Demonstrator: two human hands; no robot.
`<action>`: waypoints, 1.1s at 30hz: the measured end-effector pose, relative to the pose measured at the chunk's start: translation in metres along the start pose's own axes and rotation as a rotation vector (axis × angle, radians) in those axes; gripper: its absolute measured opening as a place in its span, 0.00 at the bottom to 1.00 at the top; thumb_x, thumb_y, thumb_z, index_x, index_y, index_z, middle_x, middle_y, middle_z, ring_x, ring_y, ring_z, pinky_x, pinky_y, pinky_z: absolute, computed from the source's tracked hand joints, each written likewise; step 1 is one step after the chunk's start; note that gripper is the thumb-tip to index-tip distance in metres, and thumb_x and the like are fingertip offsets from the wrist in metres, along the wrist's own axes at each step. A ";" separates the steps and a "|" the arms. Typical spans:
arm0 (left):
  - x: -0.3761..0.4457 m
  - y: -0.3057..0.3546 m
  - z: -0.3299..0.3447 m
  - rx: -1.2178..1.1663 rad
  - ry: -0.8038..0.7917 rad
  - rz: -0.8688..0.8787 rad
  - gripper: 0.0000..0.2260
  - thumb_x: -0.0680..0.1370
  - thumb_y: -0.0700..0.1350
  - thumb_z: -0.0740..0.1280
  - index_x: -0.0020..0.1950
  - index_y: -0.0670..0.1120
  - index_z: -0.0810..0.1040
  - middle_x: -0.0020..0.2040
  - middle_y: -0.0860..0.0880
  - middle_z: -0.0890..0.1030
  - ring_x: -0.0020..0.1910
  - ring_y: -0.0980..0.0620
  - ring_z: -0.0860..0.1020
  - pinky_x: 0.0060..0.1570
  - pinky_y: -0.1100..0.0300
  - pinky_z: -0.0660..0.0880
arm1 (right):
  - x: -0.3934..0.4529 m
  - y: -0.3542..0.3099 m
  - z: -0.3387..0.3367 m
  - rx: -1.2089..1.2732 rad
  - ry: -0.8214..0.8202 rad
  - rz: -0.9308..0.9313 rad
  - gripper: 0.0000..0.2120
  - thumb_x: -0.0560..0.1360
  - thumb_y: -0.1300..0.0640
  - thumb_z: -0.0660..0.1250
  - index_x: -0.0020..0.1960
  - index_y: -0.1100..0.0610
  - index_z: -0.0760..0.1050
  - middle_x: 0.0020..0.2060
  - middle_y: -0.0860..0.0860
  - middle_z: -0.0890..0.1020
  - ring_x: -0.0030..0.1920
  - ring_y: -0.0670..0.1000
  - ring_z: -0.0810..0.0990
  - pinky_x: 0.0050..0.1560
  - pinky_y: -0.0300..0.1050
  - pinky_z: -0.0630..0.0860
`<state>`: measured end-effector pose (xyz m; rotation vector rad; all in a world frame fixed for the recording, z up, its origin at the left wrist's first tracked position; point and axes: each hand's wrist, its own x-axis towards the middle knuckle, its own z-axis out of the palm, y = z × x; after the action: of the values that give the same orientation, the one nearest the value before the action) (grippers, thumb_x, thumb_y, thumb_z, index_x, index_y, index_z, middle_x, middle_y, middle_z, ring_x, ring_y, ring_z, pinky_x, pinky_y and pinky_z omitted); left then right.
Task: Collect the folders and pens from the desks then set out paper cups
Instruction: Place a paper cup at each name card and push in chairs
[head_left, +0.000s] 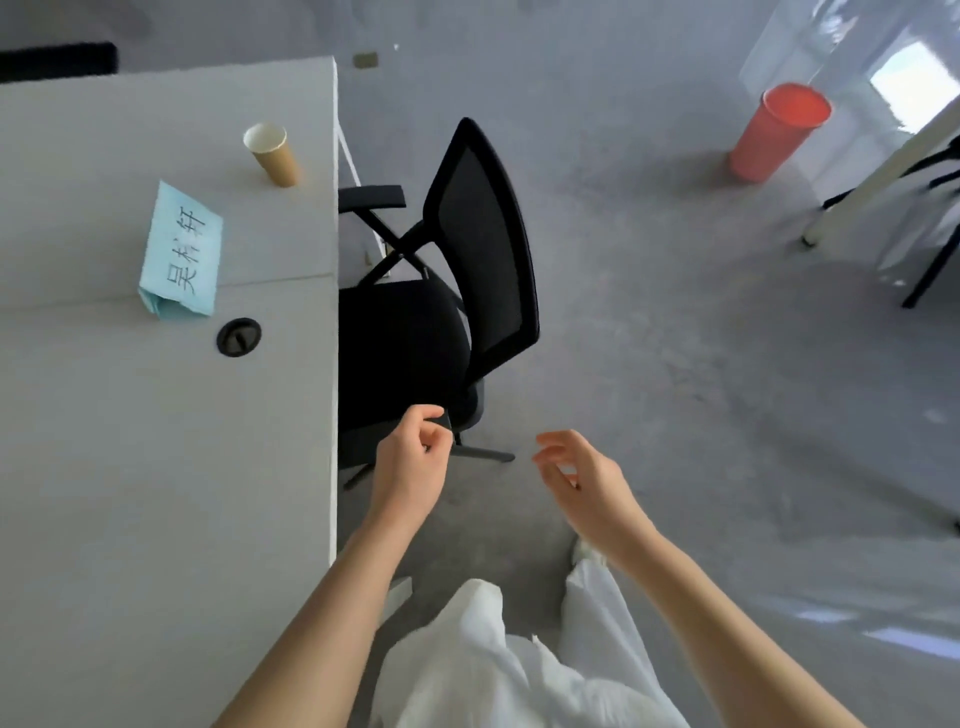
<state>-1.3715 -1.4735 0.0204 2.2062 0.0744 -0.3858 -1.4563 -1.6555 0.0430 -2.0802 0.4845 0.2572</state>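
Observation:
A brown paper cup (272, 154) with a white inside stands upright on the white desk (156, 441), near its right edge at the far end. My left hand (413, 457) hangs beside the desk's right edge, over the black chair's seat, fingers loosely curled and holding nothing. My right hand (582, 480) floats above the floor to the right of it, fingers relaxed and spread, empty. No folder or pen shows in view.
A light-blue folded name card (182, 252) with black writing lies on the desk near a round black cable grommet (238, 337). A black mesh office chair (467, 270) is tucked at the desk's right side. An orange bin (776, 132) stands on the grey floor far right, beside another table's legs (878, 171).

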 end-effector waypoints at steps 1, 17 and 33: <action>0.003 0.011 0.013 -0.009 0.022 -0.033 0.11 0.79 0.41 0.63 0.60 0.46 0.77 0.42 0.53 0.83 0.43 0.57 0.79 0.42 0.68 0.72 | 0.015 0.006 -0.019 -0.003 -0.024 -0.009 0.11 0.78 0.61 0.61 0.60 0.56 0.74 0.50 0.49 0.82 0.54 0.47 0.80 0.57 0.43 0.75; 0.082 0.121 0.098 -0.089 0.276 -0.287 0.12 0.80 0.41 0.62 0.63 0.46 0.75 0.41 0.53 0.79 0.38 0.60 0.76 0.36 0.76 0.71 | 0.236 -0.035 -0.167 -0.151 -0.218 -0.246 0.11 0.78 0.58 0.61 0.60 0.55 0.75 0.50 0.49 0.82 0.51 0.46 0.78 0.52 0.35 0.69; 0.266 0.141 0.055 -0.242 0.550 -0.491 0.12 0.81 0.44 0.63 0.64 0.47 0.75 0.53 0.50 0.81 0.46 0.61 0.77 0.38 0.73 0.70 | 0.455 -0.175 -0.129 -0.280 -0.606 -0.429 0.11 0.79 0.55 0.61 0.61 0.52 0.74 0.50 0.45 0.81 0.53 0.43 0.78 0.50 0.31 0.70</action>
<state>-1.1065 -1.6255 0.0160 1.9754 0.9222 -0.0158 -0.9714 -1.7906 0.0779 -2.1726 -0.3781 0.6964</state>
